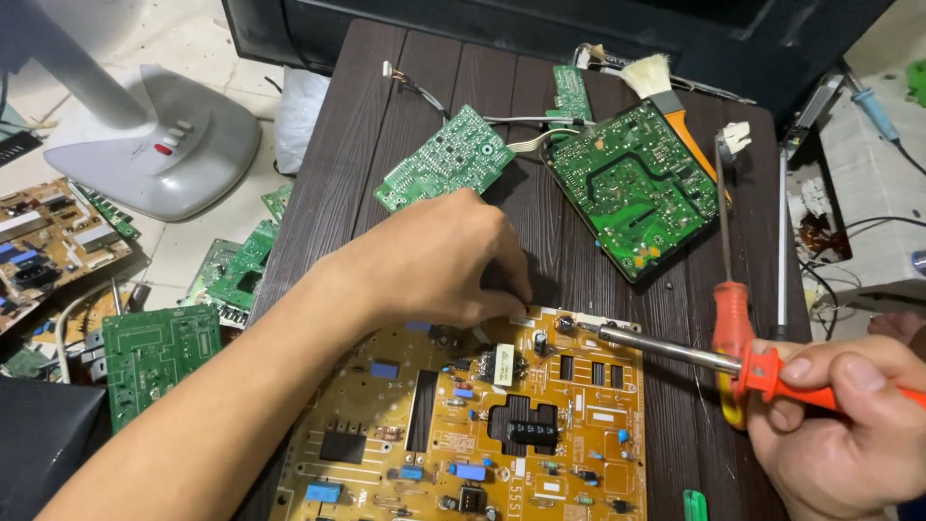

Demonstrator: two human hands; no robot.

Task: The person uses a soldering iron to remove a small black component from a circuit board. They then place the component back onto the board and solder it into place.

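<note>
A yellow circuit board [540,434] with many small parts lies at the near edge of a dark wooden table [424,87]. My left hand [439,260] rests on the board's top edge, fingers curled and pinched together there; what they pinch is hidden. My right hand [839,425] grips the orange handle of a soldering iron [675,352]. Its metal tip points left and touches the board's upper right area, close to my left fingertips.
Two green circuit boards [444,159] [637,183] lie further back on the table, joined by wires. A brush with an orange handle [666,92] and a red-handled screwdriver [728,270] lie at the right. More boards [159,352] and a grey fan base [159,145] sit on the floor at left.
</note>
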